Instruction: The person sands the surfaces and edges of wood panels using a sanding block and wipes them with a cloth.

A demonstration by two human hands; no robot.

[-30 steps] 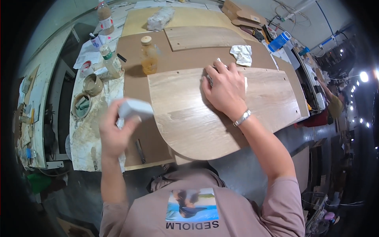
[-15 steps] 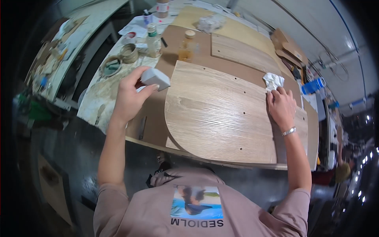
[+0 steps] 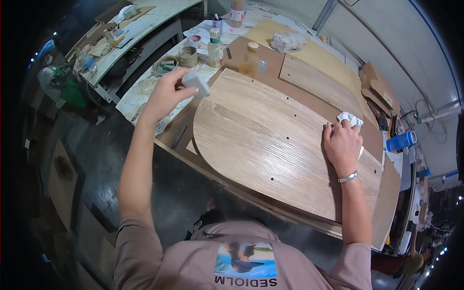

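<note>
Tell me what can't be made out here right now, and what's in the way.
All in the head view:
- Right hand: its palm and the patch beneath, hidden by the back of the hand.
- Grey block: its held end, hidden by the left hand.
- Tall bottle at the back: its top, cut off by the picture's upper edge.

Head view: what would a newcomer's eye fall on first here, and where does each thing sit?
The large wood-grain panel, its left end rounded, fills the middle of the picture. By its upper-left edge, the left hand grips a pale grey block; over its right part is the right hand, a crumpled white piece just past the fingers. A bright blue container stands out farther right.
</note>
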